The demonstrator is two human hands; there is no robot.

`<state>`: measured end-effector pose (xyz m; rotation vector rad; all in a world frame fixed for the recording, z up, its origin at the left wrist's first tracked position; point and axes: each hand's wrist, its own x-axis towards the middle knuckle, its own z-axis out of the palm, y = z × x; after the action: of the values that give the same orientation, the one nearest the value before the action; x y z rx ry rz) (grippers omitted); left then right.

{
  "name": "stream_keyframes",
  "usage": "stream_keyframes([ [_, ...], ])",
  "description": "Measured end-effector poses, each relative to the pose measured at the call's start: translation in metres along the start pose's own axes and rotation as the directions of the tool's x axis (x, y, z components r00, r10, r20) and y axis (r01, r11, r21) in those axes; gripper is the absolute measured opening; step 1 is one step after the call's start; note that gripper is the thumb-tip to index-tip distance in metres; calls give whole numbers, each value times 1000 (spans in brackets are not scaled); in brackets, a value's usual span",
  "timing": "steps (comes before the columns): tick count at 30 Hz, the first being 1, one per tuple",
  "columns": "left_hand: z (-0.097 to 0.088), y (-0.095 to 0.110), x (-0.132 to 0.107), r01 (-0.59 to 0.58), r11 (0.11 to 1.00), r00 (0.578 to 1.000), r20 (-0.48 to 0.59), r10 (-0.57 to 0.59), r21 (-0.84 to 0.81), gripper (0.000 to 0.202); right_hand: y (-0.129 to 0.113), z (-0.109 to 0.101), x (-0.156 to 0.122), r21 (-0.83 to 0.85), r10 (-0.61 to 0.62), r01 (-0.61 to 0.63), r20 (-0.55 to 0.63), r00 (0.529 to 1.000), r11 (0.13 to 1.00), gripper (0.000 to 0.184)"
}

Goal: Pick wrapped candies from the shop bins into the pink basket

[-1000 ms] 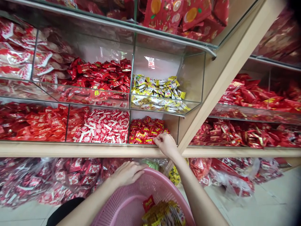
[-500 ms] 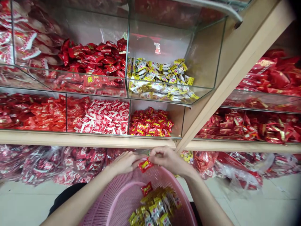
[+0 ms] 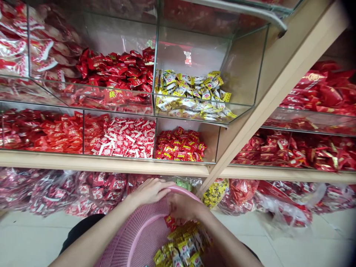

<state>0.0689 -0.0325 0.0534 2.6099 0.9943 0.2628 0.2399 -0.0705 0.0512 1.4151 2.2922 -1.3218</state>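
While the left hand is lying over the rim of the pink basket, I am seeing the right hand, which was pinching a sweet up there, now dipping inside, beside a red packet near the yellow packets. Contents are probably growing, but I cannot tell whether either hand is gripping anything.

Slender bare forearms end in a slim-fingered left hand and a right hand, also bare — plain black clothing, rounded in outline, shows at lower left.
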Motion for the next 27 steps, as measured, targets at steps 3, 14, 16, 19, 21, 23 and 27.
stream_keyframes([
  [3,-2,1,-1,-5,1000,1000,12,5,31,37,-6,-3,-6,-244,27,-82,-221,975,966,12],
  [14,2,-3,2,11,999,1000,21,-12,40,38,-10,-114,-59,42,-53,198,-890,452,979,15],
  [16,2,-2,1,14,998,1000,16,-15,54,38,-4,-123,-48,-32,-73,112,-920,384,993,13],
  [19,1,-3,0,8,998,1000,1,-8,60,38,1,-124,-33,-170,-161,15,-902,400,985,22],
  [21,1,-3,-1,6,998,1000,-1,-6,60,37,2,-124,-27,-233,-194,-37,-880,433,972,25],
  [23,1,-3,-1,12,998,1000,4,-13,66,37,2,-125,-23,-258,-193,-80,-865,463,963,26],
  [27,0,-3,1,8,998,1000,11,-9,59,37,8,-127,-18,-236,-161,-92,-854,495,967,27],
])
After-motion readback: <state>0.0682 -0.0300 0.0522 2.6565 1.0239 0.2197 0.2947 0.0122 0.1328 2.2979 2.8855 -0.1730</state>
